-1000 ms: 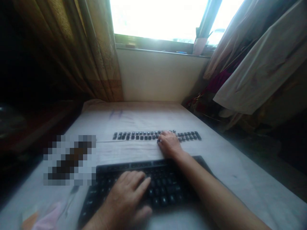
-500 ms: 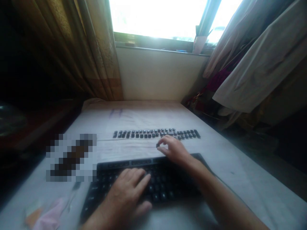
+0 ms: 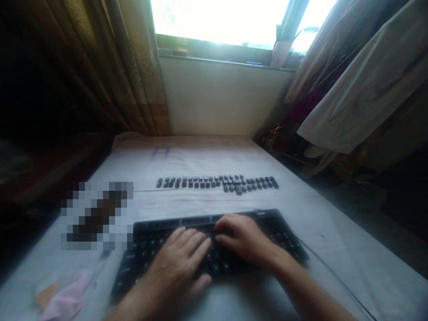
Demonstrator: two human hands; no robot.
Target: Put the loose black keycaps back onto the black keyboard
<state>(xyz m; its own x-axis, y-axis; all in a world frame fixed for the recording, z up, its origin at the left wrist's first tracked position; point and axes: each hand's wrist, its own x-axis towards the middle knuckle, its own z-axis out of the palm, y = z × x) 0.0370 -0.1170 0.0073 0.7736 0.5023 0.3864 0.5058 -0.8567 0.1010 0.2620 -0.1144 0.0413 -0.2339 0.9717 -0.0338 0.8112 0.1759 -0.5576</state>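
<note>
Head view: the keyboard [image 3: 216, 266] could skid on the cloth [image 3: 190, 156] if the left hand [image 3: 176, 258] pressed unevenly; the loose keycaps [image 3: 202, 185] could scatter if the right hand [image 3: 245, 238] brushed them; the keyboard lies beneath both hands, the keycaps beyond; the left is loosely spread, seemingly holding nothing; the right curls toward its thumb, any grip impossible to tell.

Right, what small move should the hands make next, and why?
Probably ease the right hand slightly down toward the keyboard: the thumb and forefinger curl close together over it, while the left hand lies across it, perhaps bracing it. Whether the right fingertips pinch anything, I can't tell.
</note>
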